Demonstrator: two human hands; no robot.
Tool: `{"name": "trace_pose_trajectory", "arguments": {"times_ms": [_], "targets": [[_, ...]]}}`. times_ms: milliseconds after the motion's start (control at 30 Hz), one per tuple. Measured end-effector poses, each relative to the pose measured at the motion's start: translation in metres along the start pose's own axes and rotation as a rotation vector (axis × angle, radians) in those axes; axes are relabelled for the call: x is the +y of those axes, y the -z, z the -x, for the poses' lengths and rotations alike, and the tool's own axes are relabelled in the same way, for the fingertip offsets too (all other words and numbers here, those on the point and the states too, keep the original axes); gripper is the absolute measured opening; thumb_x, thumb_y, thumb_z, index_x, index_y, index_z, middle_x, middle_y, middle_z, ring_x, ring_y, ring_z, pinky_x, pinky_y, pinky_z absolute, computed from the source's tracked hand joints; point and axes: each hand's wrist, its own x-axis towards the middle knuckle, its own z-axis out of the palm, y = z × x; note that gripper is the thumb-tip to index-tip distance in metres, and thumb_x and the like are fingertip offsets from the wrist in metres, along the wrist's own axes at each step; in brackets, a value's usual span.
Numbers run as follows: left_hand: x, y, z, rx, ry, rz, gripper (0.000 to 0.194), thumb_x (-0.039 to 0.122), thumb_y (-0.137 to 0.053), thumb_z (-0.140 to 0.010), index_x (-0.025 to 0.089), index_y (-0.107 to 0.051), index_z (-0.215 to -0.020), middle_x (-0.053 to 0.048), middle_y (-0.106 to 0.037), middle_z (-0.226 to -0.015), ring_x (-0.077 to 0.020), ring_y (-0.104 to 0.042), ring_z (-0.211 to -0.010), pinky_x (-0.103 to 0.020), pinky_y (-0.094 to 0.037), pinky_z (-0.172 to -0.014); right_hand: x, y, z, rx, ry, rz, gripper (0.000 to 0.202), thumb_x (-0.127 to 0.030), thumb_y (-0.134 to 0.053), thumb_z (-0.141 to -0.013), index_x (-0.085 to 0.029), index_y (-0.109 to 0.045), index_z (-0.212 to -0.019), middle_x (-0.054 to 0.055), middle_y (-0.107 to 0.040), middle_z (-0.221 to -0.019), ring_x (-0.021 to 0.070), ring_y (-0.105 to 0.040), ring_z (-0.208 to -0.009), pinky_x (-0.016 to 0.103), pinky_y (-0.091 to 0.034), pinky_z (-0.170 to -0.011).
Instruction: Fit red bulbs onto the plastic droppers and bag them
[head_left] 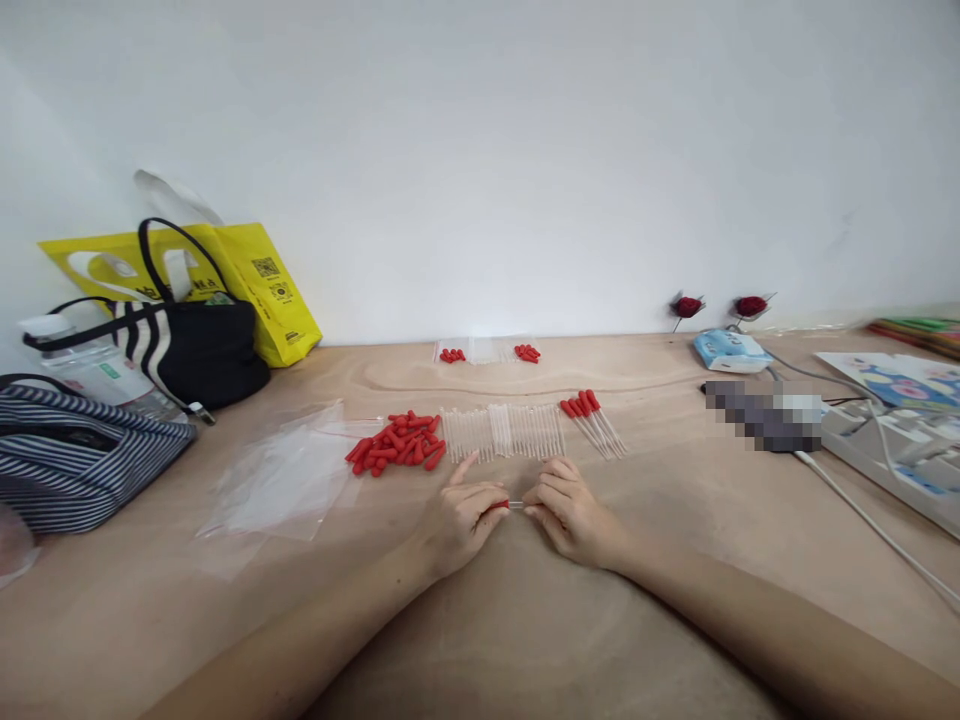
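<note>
Clear bag (490,345) seemingly holds red bulbs (527,354).

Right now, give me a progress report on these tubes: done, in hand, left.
Looks done: the fanned tubes with red caps on; perhaps also the back bag of caps and tubes. In hand: a red cap in the left hand, a clear tube in the right hand; seating unclear. Apparently left: the row of uncapped tubes and the pile of loose caps.
</note>
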Motion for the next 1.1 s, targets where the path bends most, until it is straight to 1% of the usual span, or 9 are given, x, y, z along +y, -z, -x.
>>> {"name": "trace_pose_trajectory", "arguments": {"times_ms": [200, 367, 533, 667, 767, 833, 900, 1000, 1100], "targets": [[0.0, 0.0, -0.001, 0.003, 0.005, 0.013, 0.013, 0.017, -0.045, -0.084, 0.018, -0.058, -0.086, 0.0, -0.069, -0.08, -0.0124, -0.064, -0.077, -0.042, -0.022, -0.105, 0.002, -0.003, -0.001, -0.012, -0.027, -0.052, 0.013, -0.015, -0.042, -0.083, -0.017, -0.053, -0.077, 0.004, -0.055, -0.07, 0.0167, -0.044, -0.075, 0.033, -0.038, -0.072], [-0.004, 0.002, 0.0, 0.019, 0.01, 0.013, 0.014, 0.024, -0.047, -0.085, 0.02, -0.059, -0.09, -0.002, -0.069, -0.087, -0.0156, -0.063, -0.087, -0.046, -0.015, -0.106, 0.001, -0.001, -0.003, -0.02, -0.055, -0.077, 0.011, -0.019, -0.044, -0.084, -0.017, -0.054, -0.08, 0.003, -0.058, -0.072, 0.0159, -0.045, -0.075, 0.032, -0.037, -0.073], [-0.005, 0.007, -0.001, 0.016, 0.025, -0.031, 0.015, 0.026, -0.046, -0.086, 0.023, -0.06, -0.091, 0.0, -0.069, -0.091, -0.0162, -0.06, -0.093, -0.047, -0.009, -0.105, 0.003, 0.004, -0.003, -0.041, -0.038, -0.024, 0.013, -0.025, -0.047, -0.085, -0.018, -0.058, -0.084, 0.002, -0.061, -0.074, 0.0145, -0.048, -0.077, 0.033, -0.032, -0.079], [-0.004, 0.01, -0.002, -0.004, 0.042, -0.066, 0.018, 0.026, -0.044, -0.087, 0.025, -0.061, -0.089, 0.001, -0.069, -0.093, -0.0172, -0.058, -0.095, -0.048, -0.007, -0.105, 0.001, 0.007, -0.002, -0.056, -0.043, 0.082, 0.015, -0.029, -0.049, -0.083, -0.021, -0.062, -0.083, 0.001, -0.062, -0.072, 0.0144, -0.048, -0.073, 0.032, -0.029, -0.072], [-0.005, 0.013, -0.002, -0.036, 0.088, -0.147, 0.027, 0.033, -0.048, -0.084, 0.025, -0.054, -0.109, -0.004, -0.062, -0.11, -0.021, -0.05, -0.107, -0.048, -0.011, -0.104, 0.003, 0.009, -0.001, -0.043, -0.082, 0.143, 0.016, -0.028, -0.049, -0.082, -0.021, -0.063, -0.08, 0.001, -0.062, -0.068, 0.014, -0.049, -0.069, 0.031, -0.027, -0.067], [-0.007, 0.015, -0.001, -0.036, 0.152, -0.21, 0.049, 0.038, -0.053, -0.08, 0.022, -0.04, -0.125, -0.009, -0.053, -0.121, -0.0244, -0.043, -0.114, -0.048, -0.016, -0.102, 0.011, 0.013, -0.001, 0.001, -0.159, 0.176, 0.017, -0.028, -0.048, -0.082, -0.021, -0.064, -0.078, 0.002, -0.063, -0.068, 0.0146, -0.05, -0.068, 0.031, -0.028, -0.068], [-0.008, 0.017, 0.0, -0.025, 0.212, -0.244, 0.059, 0.036, -0.056, -0.078, 0.021, -0.032, -0.13, -0.011, -0.049, -0.123, -0.0261, -0.04, -0.115, -0.048, -0.02, -0.101, 0.027, 0.018, -0.001, 0.093, -0.304, 0.215, 0.019, -0.029, -0.048, -0.081, -0.021, -0.064, -0.076, 0.003, -0.064, -0.07, 0.016, -0.052, -0.069, 0.032, -0.029, -0.069], [-0.01, 0.018, 0.001, -0.025, 0.249, -0.254, 0.055, 0.029, -0.054, -0.078, 0.021, -0.033, -0.128, -0.01, -0.051, -0.118, -0.0259, -0.042, -0.112, -0.048, -0.024, -0.099, 0.057, 0.031, 0.001, 0.239, -0.62, 0.274, 0.023, -0.035, -0.046, -0.08, -0.02, -0.065, -0.08, 0.003, -0.066, -0.073, 0.0182, -0.055, -0.071, 0.031, -0.031, -0.069], [-0.01, 0.017, 0.0, -0.039, 0.248, -0.253, 0.049, 0.026, -0.054, -0.077, 0.02, -0.039, -0.123, -0.01, -0.052, -0.115, -0.0258, -0.044, -0.11, -0.048, -0.025, -0.098, 0.081, 0.042, 0.004, 0.288, -0.897, 0.332, 0.028, -0.039, -0.046, -0.078, -0.019, -0.064, -0.085, 0.004, -0.066, -0.073, 0.02, -0.057, -0.073, 0.031, -0.032, -0.069]]}}
